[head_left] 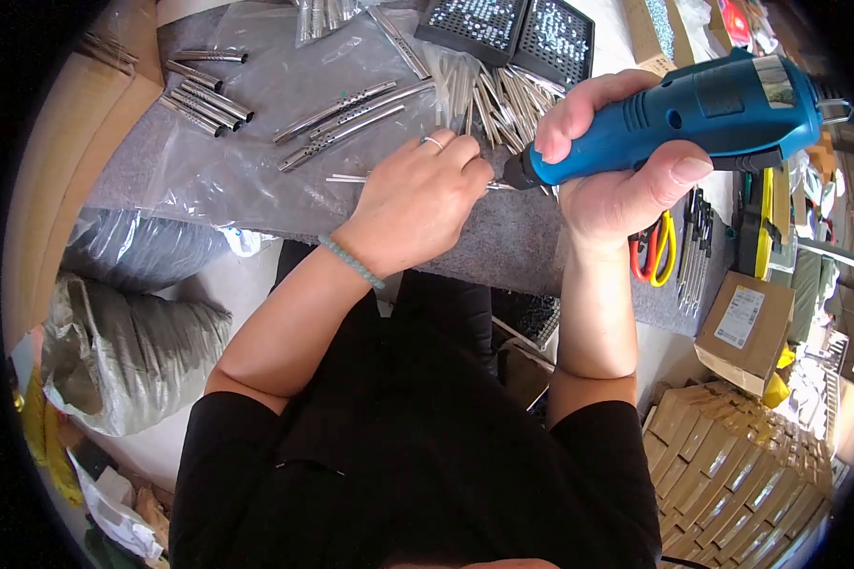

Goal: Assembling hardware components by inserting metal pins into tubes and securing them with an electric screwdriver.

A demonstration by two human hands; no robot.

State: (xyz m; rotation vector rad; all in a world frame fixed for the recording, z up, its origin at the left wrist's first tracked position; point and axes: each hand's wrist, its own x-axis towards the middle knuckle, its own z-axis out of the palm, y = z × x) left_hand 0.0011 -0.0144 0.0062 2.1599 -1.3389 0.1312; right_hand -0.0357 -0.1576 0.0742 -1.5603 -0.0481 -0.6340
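A blue cordless screwdriver (pixel 674 123) lies across my right hand (pixel 617 194), whose fingers and thumb wrap its body. Its black nose points left toward my left hand (pixel 422 194). That hand is closed, knuckles up, just above the grey mat (pixel 512 242). Thin metal rods (pixel 344 178) stick out from its left side, and a slim metallic piece shows between its fingertips and the tool's nose. My fingers hide how the rods and that piece meet. Perforated metal tubes (pixel 342 137) rest on clear plastic sheeting beyond my left hand.
More short tubes (pixel 204 100) lie at the far left. Behind the screwdriver's nose are a pile of slim metal tubes (pixel 503 104) and black trays of small parts (pixel 470 27). Red-and-yellow-handled scissors (pixel 664 251) and thin rods (pixel 696 251) lie at right, near a cardboard box (pixel 745 327).
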